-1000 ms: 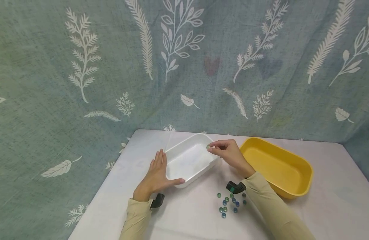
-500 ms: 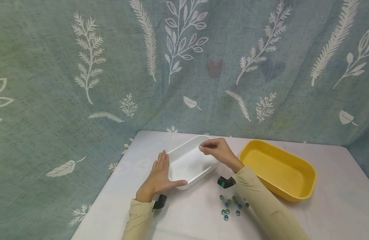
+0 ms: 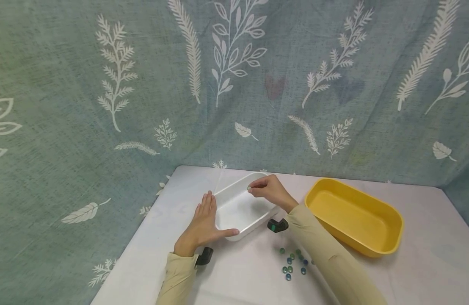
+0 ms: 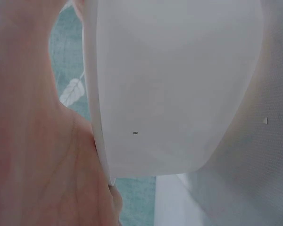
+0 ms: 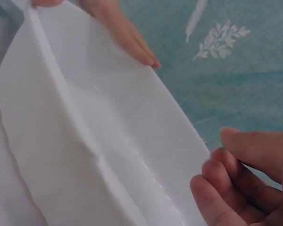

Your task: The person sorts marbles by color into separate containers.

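In the head view a white rectangular tub stands on the table, turned at an angle. My left hand rests on its near-left end, fingers straight and thumb spread along the rim; the left wrist view has the palm against the tub wall. Over the tub's inside, my right hand pinches a small green glass bead between thumb and fingertips. Only a green sliver of the bead shows in the right wrist view. Several blue and green glass beads lie loose on the table below the right forearm.
A yellow tub stands to the right, beyond the right forearm. White cloth covers the table, and a green leaf-patterned curtain hangs behind it. A black camera is on the right wrist, another on the left.
My right hand has moved left with the pinched bead, from the tub's right rim to over its inside. My left hand keeps its place on the tub. The head view has shifted slightly.
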Demonstrator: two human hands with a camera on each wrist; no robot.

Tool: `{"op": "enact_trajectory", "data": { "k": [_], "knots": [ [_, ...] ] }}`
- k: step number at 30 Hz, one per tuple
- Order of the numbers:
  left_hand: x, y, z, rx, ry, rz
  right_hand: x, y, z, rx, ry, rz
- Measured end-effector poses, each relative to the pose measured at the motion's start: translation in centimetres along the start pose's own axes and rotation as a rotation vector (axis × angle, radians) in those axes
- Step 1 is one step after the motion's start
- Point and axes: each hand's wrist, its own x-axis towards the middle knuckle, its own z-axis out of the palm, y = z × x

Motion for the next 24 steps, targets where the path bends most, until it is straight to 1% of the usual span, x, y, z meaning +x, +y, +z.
{"op": "enact_trajectory", "data": {
  "k": [6,14,19,24],
  "knots": [
    [0.1,0.0,0.0,0.017,0.005,0.001,1.2,0.3,0.6,-0.001,-0.007,0.073],
    [0.0,0.1,0.0,0.001,0.008,0.006,1.8,1.2,1.0,-0.125,0.002,0.197],
    [0.0,0.2,-0.1,0.002,0.009,0.005,1.8,1.3,1.1,-0.181,0.013,0.221],
    [0.0,0.1,-0.1,0.007,0.017,0.007,1.9,1.4,1.2,-0.172,0.037,0.239]
  ]
}}
